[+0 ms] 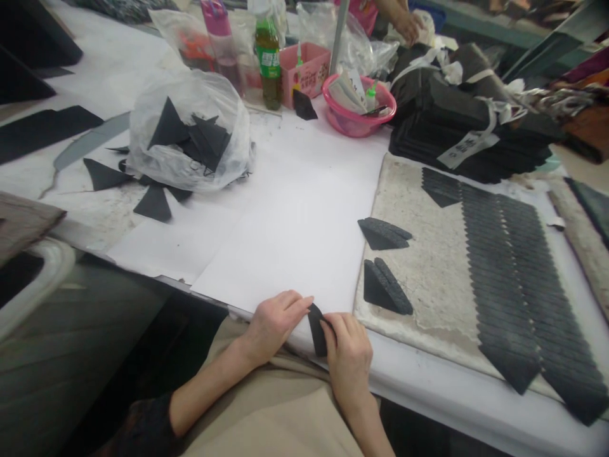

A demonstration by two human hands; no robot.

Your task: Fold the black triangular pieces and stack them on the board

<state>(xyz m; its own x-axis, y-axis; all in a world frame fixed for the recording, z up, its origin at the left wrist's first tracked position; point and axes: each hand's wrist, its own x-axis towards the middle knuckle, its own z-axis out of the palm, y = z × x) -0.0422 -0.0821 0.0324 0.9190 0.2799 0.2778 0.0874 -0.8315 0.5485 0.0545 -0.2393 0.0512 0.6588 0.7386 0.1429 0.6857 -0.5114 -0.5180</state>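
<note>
Sitting pinched between left hand (275,324) and right hand (350,357), black piece (316,331)

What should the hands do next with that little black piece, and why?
Probably lift the black piece across to the nearer stack on the grey board: the left hand and right hand pinch it at the table edge, and similar pieces pile there.

Print on the green bottle's label (269,60), white characters on green, too small to read; the pink box (311,71) carries red print on its front, blurred as well; the white strips (469,145) tied round the black bundles show dark marks, not legible; no word, brand or number comes through clearly anywhere.
</note>
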